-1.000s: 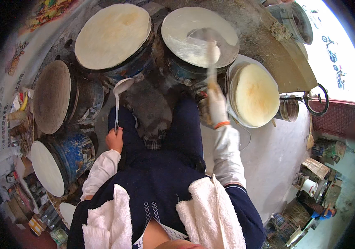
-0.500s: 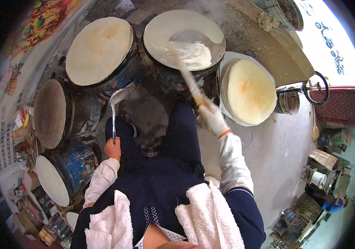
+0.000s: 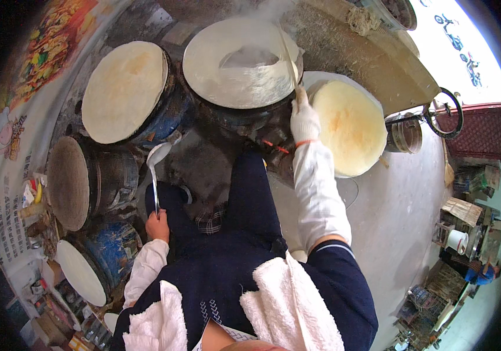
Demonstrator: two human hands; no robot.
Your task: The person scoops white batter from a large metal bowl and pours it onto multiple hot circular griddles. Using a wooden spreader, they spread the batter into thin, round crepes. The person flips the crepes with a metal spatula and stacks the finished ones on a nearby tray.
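My bare left hand (image 3: 158, 225) is closed on the handle of a metal ladle (image 3: 158, 153), whose bowl is beside the drum stoves. My gloved right hand (image 3: 305, 120) grips a long flat wooden spreader (image 3: 290, 61) over the top-centre griddle (image 3: 215, 88), where white batter forms a ring around a darker middle, with steam rising. At the upper left a griddle carries a pale round pancake (image 3: 119, 90). Right of my hand is a stack of pale, lightly browned pancakes (image 3: 350, 126) on a white sheet.
At left stand a bare griddle (image 3: 69, 181) and another with pale batter (image 3: 81, 272). A board (image 3: 373, 70), a bucket (image 3: 405, 134) and a black ring (image 3: 440, 114) are at the upper right. A person (image 3: 484, 272) in blue is far off at lower right.
My right hand has moved up, swinging the spreader across the centre griddle to its right part; batter has spread over the lower part. The view has shifted slightly, with the ladle still in my left hand.
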